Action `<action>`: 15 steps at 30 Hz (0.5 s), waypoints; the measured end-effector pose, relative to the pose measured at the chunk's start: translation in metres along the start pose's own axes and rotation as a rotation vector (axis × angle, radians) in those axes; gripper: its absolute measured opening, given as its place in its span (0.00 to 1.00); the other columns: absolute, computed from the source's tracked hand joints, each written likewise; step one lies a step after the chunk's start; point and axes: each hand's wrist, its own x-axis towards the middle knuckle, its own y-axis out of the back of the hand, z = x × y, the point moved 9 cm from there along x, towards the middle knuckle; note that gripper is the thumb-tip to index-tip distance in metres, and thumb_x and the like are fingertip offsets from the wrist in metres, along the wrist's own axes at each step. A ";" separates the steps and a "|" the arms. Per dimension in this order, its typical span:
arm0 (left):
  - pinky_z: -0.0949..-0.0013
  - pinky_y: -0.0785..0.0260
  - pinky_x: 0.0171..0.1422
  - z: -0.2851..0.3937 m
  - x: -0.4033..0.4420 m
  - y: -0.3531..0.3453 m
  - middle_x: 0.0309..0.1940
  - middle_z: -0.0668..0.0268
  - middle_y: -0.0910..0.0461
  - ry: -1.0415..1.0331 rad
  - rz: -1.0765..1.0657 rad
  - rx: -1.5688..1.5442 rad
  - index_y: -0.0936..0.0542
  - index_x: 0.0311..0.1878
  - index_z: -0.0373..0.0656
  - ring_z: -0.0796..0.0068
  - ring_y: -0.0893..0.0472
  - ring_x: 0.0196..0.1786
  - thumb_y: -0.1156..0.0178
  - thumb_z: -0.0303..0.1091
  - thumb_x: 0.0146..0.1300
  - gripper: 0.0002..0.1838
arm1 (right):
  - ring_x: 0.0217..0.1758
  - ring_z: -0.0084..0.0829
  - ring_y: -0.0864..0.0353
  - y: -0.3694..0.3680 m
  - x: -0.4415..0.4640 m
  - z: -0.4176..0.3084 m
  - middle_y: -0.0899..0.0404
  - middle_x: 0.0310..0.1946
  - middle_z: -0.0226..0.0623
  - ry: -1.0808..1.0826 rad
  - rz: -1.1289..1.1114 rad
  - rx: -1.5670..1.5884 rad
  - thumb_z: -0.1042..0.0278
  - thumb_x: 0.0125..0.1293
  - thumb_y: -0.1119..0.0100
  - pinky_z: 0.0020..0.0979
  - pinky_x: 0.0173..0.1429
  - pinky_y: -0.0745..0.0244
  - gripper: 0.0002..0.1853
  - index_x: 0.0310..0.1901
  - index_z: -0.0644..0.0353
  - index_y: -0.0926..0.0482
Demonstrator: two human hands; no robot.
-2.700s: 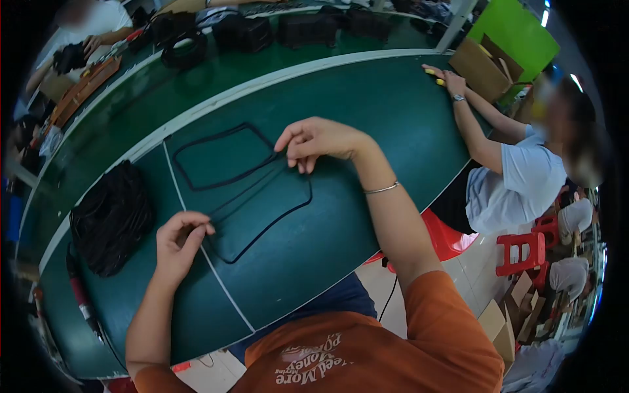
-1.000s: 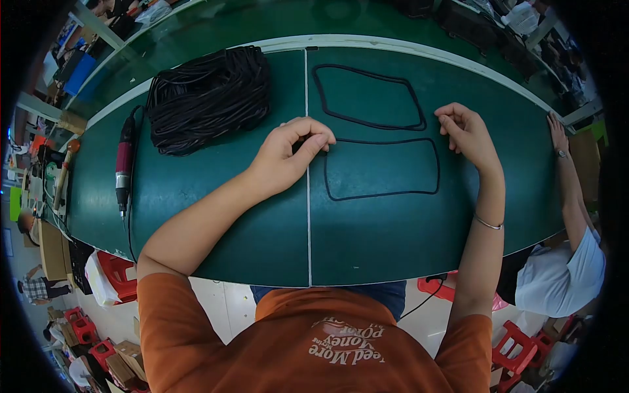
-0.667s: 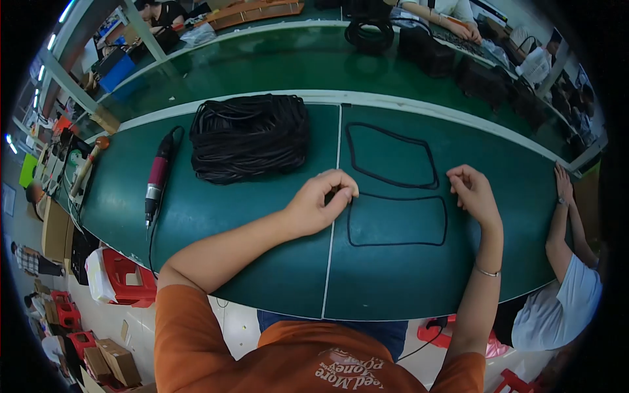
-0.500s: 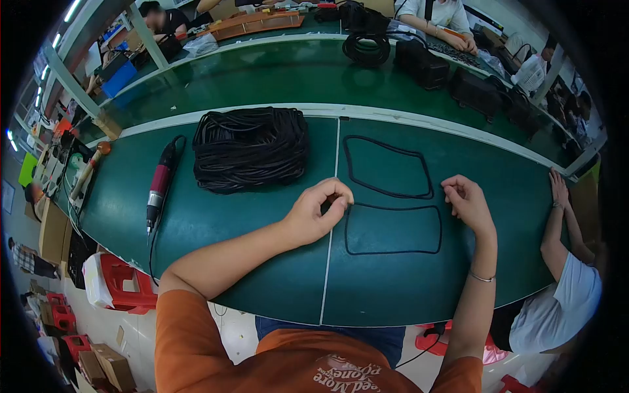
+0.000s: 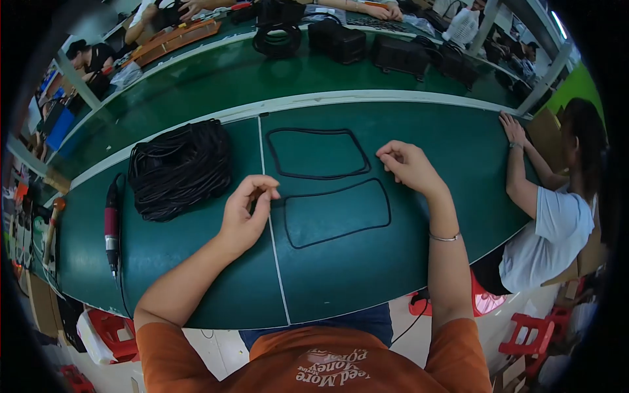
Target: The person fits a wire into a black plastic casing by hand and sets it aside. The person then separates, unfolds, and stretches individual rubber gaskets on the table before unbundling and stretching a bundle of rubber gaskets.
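Two thin black rubber-like loops lie on the green table, both roughly rectangular. The upper loop (image 5: 313, 130) looks doubled along its edges; the lower loop (image 5: 337, 231) is a single strand. My left hand (image 5: 247, 213) hovers by the lower loop's upper left corner, thumb and fingertips drawn together, with nothing visible in them. To the right of both loops is my right hand (image 5: 411, 169), its fingers curled against the thumb and apart from the loops. A large bundle of black loops or cord (image 5: 180, 170) sits left of the white seam line.
A red and silver electric screwdriver (image 5: 112, 229) with a cable lies at the left. Beyond the table's white edge strip, black boxes (image 5: 337, 40) and a coiled cable (image 5: 276, 42) rest on a green surface. At the right, another person's arm (image 5: 522, 170) reaches onto the table.
The view has swung to the right, so the table's contents appear farther left and tilted. My hands stay beside the loops with fingers still drawn in. The loops keep their shapes.
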 end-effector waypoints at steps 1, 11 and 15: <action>0.80 0.37 0.43 0.004 0.000 -0.001 0.35 0.69 0.28 -0.007 -0.007 0.000 0.28 0.48 0.39 0.84 0.29 0.37 0.53 0.18 0.64 0.11 | 0.21 0.16 0.32 0.001 0.001 0.001 0.27 0.23 0.27 -0.018 0.024 -0.002 0.69 0.66 0.47 0.18 0.24 0.35 0.08 0.41 0.64 0.23; 0.79 0.39 0.41 0.007 -0.001 -0.008 0.33 0.69 0.36 -0.034 -0.108 0.056 0.29 0.44 0.40 0.81 0.34 0.34 0.59 0.14 0.60 0.14 | 0.23 0.19 0.30 0.001 0.000 0.002 0.25 0.25 0.30 0.043 0.015 -0.044 0.70 0.64 0.46 0.21 0.26 0.32 0.09 0.40 0.66 0.23; 0.79 0.38 0.40 0.011 -0.002 -0.010 0.33 0.68 0.36 -0.045 -0.119 0.052 0.29 0.42 0.40 0.81 0.34 0.34 0.60 0.13 0.59 0.14 | 0.23 0.19 0.30 0.001 -0.001 -0.003 0.25 0.25 0.30 0.066 0.030 -0.073 0.70 0.64 0.46 0.22 0.26 0.32 0.09 0.40 0.66 0.23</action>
